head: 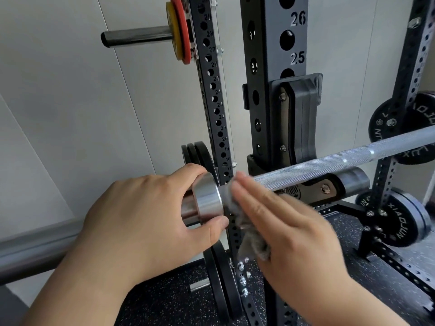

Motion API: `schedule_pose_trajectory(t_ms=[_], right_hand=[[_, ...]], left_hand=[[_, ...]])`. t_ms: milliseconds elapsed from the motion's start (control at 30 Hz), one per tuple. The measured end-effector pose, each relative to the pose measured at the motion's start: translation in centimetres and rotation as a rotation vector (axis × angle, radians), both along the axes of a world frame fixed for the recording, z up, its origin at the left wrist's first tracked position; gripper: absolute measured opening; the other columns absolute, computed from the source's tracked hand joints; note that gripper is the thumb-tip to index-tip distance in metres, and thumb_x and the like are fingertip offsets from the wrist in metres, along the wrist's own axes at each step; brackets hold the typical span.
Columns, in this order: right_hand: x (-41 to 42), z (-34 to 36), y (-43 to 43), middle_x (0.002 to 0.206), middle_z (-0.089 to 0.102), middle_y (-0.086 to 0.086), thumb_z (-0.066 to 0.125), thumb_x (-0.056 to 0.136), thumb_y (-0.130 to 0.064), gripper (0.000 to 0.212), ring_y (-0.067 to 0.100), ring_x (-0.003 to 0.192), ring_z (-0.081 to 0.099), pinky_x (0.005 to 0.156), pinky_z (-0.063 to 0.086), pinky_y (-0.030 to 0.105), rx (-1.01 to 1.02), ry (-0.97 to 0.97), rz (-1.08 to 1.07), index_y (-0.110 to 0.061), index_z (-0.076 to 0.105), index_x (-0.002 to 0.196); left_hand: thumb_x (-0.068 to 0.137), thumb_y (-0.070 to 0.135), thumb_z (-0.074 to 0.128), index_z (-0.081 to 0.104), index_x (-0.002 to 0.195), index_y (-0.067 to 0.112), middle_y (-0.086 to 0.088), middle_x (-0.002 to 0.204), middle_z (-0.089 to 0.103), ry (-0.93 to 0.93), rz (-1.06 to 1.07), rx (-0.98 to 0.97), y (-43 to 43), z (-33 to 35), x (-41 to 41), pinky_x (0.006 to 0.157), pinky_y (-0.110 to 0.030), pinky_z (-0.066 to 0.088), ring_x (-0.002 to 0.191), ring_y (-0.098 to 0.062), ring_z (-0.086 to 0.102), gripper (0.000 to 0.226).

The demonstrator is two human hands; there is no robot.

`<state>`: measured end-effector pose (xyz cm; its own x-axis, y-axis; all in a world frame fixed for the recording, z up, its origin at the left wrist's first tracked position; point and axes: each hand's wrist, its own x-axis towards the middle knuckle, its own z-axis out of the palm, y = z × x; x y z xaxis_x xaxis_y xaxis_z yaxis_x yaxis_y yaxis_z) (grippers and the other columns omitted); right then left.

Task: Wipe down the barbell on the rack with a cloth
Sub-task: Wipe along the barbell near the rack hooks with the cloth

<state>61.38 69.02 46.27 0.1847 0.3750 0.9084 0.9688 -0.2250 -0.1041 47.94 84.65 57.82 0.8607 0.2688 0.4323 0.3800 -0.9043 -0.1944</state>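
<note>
Presently: knurled silver steel barbell (pixel 329 161) resting on black steel rack (pixel 273 67). Left hand (pixel 141 208) grips its polished collar (pixel 207 196). Right hand (pixel 277 220), fingers straight, presses grey cloth (pixel 253 245) against shaft beside collar.

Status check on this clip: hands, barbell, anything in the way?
Left hand grips barbell at collar. Right hand presses grey cloth on shaft, fingers straight. Nothing blocking the shaft.

The black rack (pixel 273 43) bears the barbell (pixel 329 163) on its hook (pixel 303 123); coloured plates (pixel 181 31) sit on a peg (pixel 138 38).
</note>
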Motion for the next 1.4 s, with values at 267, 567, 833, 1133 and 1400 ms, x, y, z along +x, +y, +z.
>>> schedule_pose_trajectory(t_ms=[267,567,833,1133,1400], right_hand=[[-1.3,-0.6,1.0,0.162,0.050,-0.006,0.073,0.079,-0.009,0.074,0.017,0.084,0.069,0.072,0.062,0.037,-0.002,0.013,0.066,-0.016,0.056,0.151],[-1.4,-0.5,1.1,0.159,0.053,-0.006,0.070,0.083,-0.011,0.066,0.017,0.107,0.074,0.085,0.064,0.038,0.050,0.087,0.094,-0.014,0.061,0.148],[-0.5,0.6,-0.1,0.156,0.056,-0.008,0.059,0.082,-0.014,0.065,0.017,0.112,0.073,0.090,0.064,0.037,0.072,0.093,-0.029,-0.015,0.062,0.147],[0.1,1.0,-0.8,0.150,0.060,-0.011,0.078,0.079,-0.002,0.067,0.019,0.107,0.075,0.080,0.067,0.042,0.076,0.078,-0.052,-0.018,0.066,0.143],[-0.3,0.0,-0.6,0.160,0.051,-0.006,0.075,0.083,-0.005,0.069,0.025,0.100,0.075,0.079,0.066,0.042,0.016,0.040,-0.039,-0.018,0.060,0.149]], left_hand=[[0.063,0.092,0.028,0.039,0.115,0.053,0.020,0.064,0.054,-0.042,-0.001,0.025,-0.2,-0.1,0.0,0.057,-0.030,0.044,0.060,-0.014,0.049,0.065],[0.066,0.091,0.034,0.045,0.112,0.050,0.019,0.061,0.056,-0.076,-0.010,0.054,0.1,-0.5,0.1,0.053,-0.029,0.041,0.054,-0.014,0.044,0.062],[0.067,0.090,0.038,0.049,0.108,0.048,0.020,0.053,0.045,-0.097,-0.021,0.090,0.2,-0.7,0.3,0.048,-0.025,0.033,0.047,-0.013,0.040,0.060],[0.069,0.090,0.038,0.051,0.110,0.047,0.019,0.053,0.045,-0.101,-0.034,0.092,0.2,-0.8,0.3,0.048,-0.025,0.037,0.047,-0.012,0.043,0.061],[0.069,0.088,0.039,0.052,0.111,0.045,0.020,0.053,0.042,-0.104,-0.040,0.105,0.1,-0.8,0.3,0.048,-0.025,0.033,0.047,-0.014,0.041,0.062]])
